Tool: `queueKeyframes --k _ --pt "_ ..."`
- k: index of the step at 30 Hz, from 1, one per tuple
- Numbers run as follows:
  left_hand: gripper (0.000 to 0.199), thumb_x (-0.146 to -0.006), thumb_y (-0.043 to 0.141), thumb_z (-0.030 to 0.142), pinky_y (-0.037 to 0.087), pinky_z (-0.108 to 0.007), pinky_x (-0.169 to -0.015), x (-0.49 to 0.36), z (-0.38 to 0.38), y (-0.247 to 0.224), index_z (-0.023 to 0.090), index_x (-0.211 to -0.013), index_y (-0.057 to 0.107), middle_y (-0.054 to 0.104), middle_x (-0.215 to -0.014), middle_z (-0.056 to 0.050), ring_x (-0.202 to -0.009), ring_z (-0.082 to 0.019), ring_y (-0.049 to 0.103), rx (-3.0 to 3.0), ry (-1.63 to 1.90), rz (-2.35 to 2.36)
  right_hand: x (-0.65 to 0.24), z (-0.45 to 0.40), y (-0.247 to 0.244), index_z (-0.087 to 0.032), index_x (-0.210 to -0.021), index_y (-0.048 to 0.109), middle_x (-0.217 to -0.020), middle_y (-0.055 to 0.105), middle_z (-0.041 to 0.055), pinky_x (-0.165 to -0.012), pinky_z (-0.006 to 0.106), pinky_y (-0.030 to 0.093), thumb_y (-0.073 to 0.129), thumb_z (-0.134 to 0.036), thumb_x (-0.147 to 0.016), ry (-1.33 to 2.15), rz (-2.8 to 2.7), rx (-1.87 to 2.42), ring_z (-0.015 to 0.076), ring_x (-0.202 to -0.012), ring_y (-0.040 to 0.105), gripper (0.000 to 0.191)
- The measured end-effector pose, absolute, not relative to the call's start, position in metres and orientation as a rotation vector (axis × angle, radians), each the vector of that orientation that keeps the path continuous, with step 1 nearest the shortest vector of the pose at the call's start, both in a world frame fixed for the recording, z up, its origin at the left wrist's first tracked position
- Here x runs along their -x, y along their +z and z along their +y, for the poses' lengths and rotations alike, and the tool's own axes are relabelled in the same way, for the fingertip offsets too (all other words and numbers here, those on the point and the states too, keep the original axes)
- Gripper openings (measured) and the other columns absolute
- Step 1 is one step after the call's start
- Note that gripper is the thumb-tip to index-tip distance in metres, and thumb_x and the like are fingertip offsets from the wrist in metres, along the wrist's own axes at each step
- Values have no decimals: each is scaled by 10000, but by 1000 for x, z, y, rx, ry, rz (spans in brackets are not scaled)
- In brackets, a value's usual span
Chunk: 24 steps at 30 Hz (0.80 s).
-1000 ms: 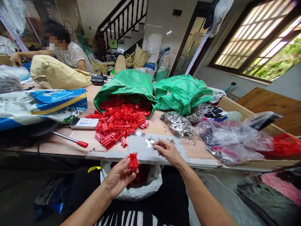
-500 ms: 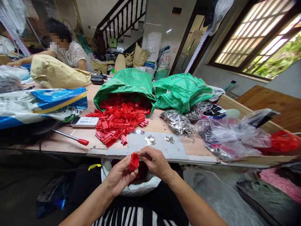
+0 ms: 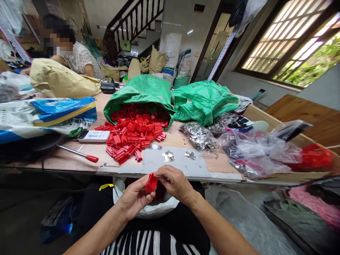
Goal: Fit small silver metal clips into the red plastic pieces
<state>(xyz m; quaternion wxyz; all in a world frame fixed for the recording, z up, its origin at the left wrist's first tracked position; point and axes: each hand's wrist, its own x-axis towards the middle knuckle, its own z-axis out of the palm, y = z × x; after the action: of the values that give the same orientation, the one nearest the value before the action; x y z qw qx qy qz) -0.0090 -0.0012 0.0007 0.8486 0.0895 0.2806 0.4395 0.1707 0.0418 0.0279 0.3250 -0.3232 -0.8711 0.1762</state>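
My left hand (image 3: 134,198) is closed around a small red plastic part (image 3: 151,183), hollow and box-like, at the table's front edge. The fingers of my right hand (image 3: 174,182) are pinched together at the upper edge of that part; what they hold is too small or hidden to make out. Below both hands an open white sack (image 3: 159,211) sits at my lap, with red showing inside. Just ahead, two little heaps of shiny metal pieces (image 3: 168,156) lie on a grey sheet (image 3: 177,168).
Many red parts (image 3: 135,136) spill from a green sack (image 3: 145,90) on the table. Bags of metal pieces (image 3: 199,136) and clear plastic bags (image 3: 239,143) lie to the right. A red-handled rod (image 3: 91,158) and a white box (image 3: 94,136) are left. Another person (image 3: 82,60) sits across.
My hands stay almost in place, with the red part turned slightly between them. The whole view has shifted a little, and the other person has leaned left.
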Motion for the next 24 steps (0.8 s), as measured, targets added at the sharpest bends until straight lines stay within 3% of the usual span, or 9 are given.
queueKeyframes --k 11,18,24 --pt "240 -824 613 179 476 -141 -465 7 -2 1 132 -1058 631 661 -805 -52 -565 -88 633 -211 894 583 -172 37 33 -208 -984 633 -906 653 63 -762 280 487 469 -183 -909 550 -2351 903 159 -843 596 182" --pt "251 -833 594 184 460 -134 -463 10 -2 0 130 -1075 634 657 -805 -73 -579 -92 625 -203 882 562 -171 34 40 -188 -909 664 -827 629 46 -721 252 474 476 -224 -918 852 -2173 976 140 -775 584 191" --pt "234 -845 576 197 446 -121 -457 11 -2 1 129 -1058 642 655 -801 -74 -570 -87 617 -197 883 559 -173 35 35 -206 -977 677 -888 630 43 -765 252 470 509 -224 -903 1025 -2083 954 141 -835 592 185"
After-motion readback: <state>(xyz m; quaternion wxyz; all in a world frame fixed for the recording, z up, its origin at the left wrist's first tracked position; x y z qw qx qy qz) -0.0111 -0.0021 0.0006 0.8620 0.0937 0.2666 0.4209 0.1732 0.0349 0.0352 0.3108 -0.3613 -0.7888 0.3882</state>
